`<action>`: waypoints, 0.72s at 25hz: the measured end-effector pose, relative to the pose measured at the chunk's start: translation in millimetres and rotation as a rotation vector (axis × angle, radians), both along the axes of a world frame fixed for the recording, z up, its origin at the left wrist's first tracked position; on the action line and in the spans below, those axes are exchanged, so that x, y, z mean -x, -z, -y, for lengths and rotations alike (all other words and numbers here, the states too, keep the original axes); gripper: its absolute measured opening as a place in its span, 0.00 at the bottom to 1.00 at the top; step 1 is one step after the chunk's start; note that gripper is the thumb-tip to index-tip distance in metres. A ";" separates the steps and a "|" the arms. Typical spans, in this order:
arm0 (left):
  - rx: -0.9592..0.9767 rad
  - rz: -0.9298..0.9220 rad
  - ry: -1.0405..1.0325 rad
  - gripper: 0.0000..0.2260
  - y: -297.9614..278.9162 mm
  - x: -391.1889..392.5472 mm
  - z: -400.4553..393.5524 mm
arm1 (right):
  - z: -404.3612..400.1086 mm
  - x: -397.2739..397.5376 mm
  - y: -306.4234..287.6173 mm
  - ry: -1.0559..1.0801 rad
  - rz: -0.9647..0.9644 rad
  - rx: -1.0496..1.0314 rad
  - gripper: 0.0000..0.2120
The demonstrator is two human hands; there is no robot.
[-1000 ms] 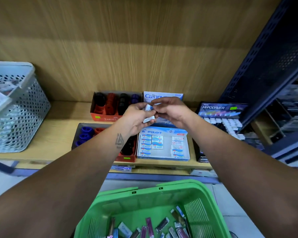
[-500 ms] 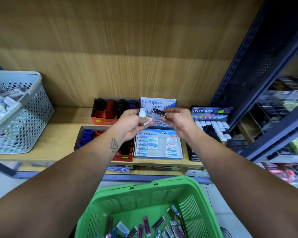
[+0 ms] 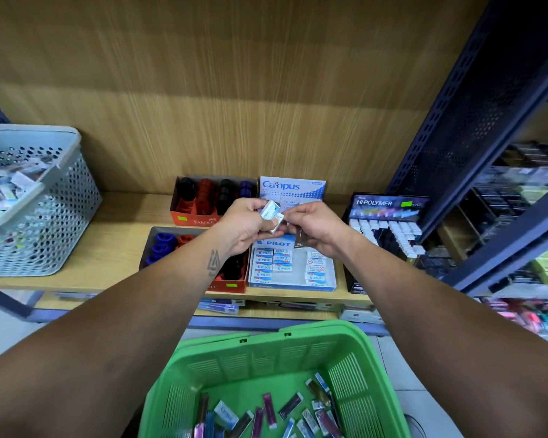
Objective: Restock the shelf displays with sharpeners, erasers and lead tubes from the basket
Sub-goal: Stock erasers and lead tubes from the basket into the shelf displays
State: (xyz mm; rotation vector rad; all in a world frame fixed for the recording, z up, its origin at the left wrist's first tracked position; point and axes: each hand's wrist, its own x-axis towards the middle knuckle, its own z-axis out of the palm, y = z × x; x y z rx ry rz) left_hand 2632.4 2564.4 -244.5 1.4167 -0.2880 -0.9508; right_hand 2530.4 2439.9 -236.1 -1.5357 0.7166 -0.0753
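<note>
- We are looking at a long light-wood shelf that is carrying the displays, with a grey perforated plastic bin of loose packets standing at its far left.
- We are seeing the green slatted plastic basket below the shelf still holding a scatter of slim lead tubes and small wrapped erasers, so we judge that much of the restocking is still waiting.
- We are noting that the blue-and-white Pilot cardboard eraser tray is sitting only part filled, with bare rows on its right side; it looks ready to take more.
- We are finding the two red cardboard sharpener boxes holding black, red and blue sharpeners, and the black Hi-Polymer lead display standing just right of the eraser tray.
- We are holding both hands above the Pilot tray: our left hand is gripping a few small white-and-blue wrapped erasers in curled fingers.
- Our right hand is pinching a thin dark lead tube, hanging downward, close beside the erasers.
- We judge we are sorting a mixed handful, none of it placed yet.
</note>
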 end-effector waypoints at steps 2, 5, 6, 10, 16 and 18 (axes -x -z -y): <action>-0.040 0.087 0.032 0.17 -0.7 1.3 -0.7 | -2.9 1.1 5.1 -0.033 0.025 -0.027 0.13; -0.132 0.177 0.053 0.10 -0.6 4.6 -3.0 | -0.7 8.6 7.7 0.049 -0.028 -0.043 0.06; -0.193 0.223 0.051 0.08 -0.4 5.0 -3.8 | 1.4 12.5 11.5 0.059 -0.087 -0.058 0.04; -0.339 0.311 0.020 0.12 2.3 7.3 -9.4 | -4.4 30.1 33.0 0.013 -0.428 -0.139 0.12; -0.322 0.320 0.062 0.12 1.6 12.3 -14.1 | -17.7 22.5 52.7 0.054 -0.512 -0.283 0.18; -0.317 0.306 0.061 0.12 1.7 11.0 -15.0 | -18.0 17.3 60.9 0.082 -0.533 -0.246 0.16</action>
